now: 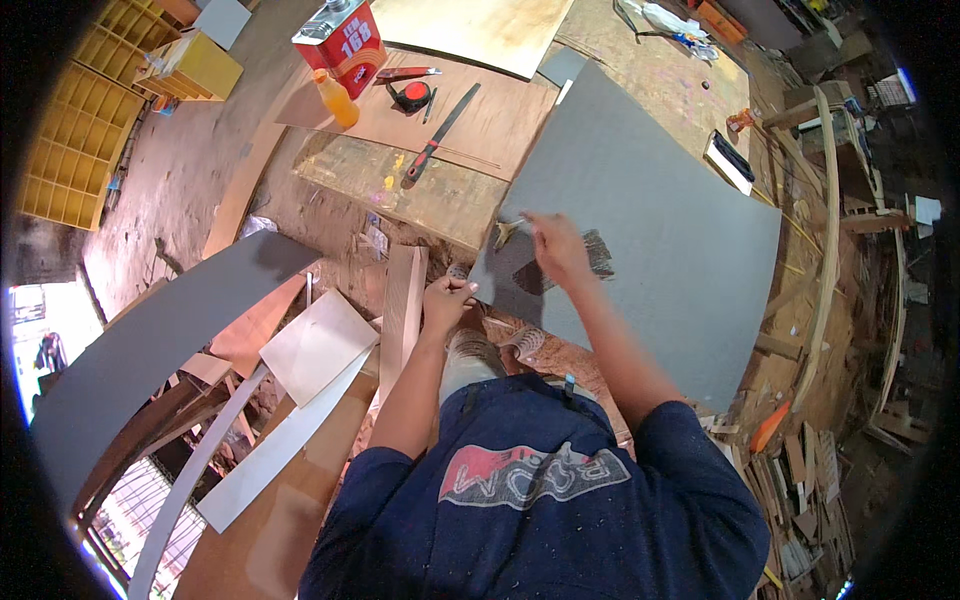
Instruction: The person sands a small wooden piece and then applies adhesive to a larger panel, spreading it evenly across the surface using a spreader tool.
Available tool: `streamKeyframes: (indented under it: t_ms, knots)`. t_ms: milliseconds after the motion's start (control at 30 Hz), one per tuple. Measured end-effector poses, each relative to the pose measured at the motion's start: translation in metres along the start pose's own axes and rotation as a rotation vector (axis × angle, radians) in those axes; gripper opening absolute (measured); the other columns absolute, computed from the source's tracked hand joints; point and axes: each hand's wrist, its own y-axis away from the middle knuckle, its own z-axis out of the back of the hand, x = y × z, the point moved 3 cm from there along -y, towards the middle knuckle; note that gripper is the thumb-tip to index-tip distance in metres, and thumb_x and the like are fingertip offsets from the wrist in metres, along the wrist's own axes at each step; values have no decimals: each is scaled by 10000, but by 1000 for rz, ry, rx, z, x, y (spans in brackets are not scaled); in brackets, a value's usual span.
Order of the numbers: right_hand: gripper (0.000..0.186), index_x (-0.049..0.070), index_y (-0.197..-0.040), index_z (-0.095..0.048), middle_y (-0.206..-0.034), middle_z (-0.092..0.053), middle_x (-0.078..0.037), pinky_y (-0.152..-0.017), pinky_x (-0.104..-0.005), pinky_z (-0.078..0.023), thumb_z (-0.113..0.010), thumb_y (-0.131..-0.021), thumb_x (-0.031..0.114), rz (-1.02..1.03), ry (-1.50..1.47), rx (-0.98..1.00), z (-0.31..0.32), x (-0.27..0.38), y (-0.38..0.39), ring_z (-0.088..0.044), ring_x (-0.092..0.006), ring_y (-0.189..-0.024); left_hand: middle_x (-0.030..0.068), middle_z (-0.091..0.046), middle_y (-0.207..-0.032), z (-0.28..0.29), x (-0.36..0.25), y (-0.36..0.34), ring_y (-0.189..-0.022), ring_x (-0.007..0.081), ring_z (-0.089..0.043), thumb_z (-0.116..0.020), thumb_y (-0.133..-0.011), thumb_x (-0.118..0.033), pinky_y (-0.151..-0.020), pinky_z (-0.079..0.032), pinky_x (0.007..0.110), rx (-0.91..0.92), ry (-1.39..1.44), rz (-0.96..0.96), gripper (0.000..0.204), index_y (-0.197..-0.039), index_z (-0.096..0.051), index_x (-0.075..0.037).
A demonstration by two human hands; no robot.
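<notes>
A large grey sheet point(640, 180) lies over the right part of the workbench, with a dark wet-looking patch point(598, 255) spread on its near left area. Above that patch my right hand point(560, 248) is closed round a small brush point(505, 232), whose pale bristle end points left near the sheet's left edge. The hand is slightly blurred. My left hand point(450, 300) is at the sheet's near left corner, fingertips pinched on its edge.
On the wooden workbench point(400, 200) are a red can point(345, 50), an orange bottle point(336, 98), a tape measure point(411, 96), a utility knife point(408, 72) and a red-handled file point(440, 135). A curved grey strip point(170, 350) and a white board point(318, 345) stand left. Wood scraps point(810, 480) lie right.
</notes>
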Motion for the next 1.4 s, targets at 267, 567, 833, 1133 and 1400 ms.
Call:
streamKeyframes:
  t_ms: [267,567,833,1133,1400]
  knots:
    - [341,117,-1147,-744,-915,-730,-144,-826,-482,-537,-617,-831,100,11,365,295,-35,-10,-7,-672,-356,-904,66,-716,-839,-1,1,-1,-671,127,-699,-788,-912,-99,-581,-566,248,9,-10,24,159,-981,-687,3]
    - [297,113,-1111,-739,-957,-704,-132,-865,-457,-505,-620,-844,165,92,351,387,-58,44,75,-663,-322,-977,107,-701,-1077,22,5,8,-873,196,-723,-663,-1027,-195,-786,-617,296,172,136,206,313,-1261,-655,12]
    - [234,108,-1043,-751,-978,-695,-117,-880,-449,-493,-599,-887,192,227,314,363,-56,59,105,-652,-300,-1002,27,-712,-972,24,5,0,-871,121,-671,-671,-1024,-259,-795,-544,265,162,-67,112,255,-1159,-719,-48]
    - [385,202,-1215,-742,-1066,-697,-40,-916,-449,-478,-666,-839,173,12,-135,556,-33,27,99,-623,-273,-1033,20,-709,-832,6,-27,13,-701,90,-634,-714,-978,-183,-671,-541,267,41,-358,-90,184,-1009,-758,-7]
    - [383,202,-1230,-726,-1077,-621,-105,-902,-458,-445,-606,-870,154,201,406,23,-44,63,68,-561,-308,-1077,57,-744,-887,29,29,-9,-733,86,-684,-664,-982,-105,-645,-535,265,29,-157,-61,151,-1043,-758,-4]
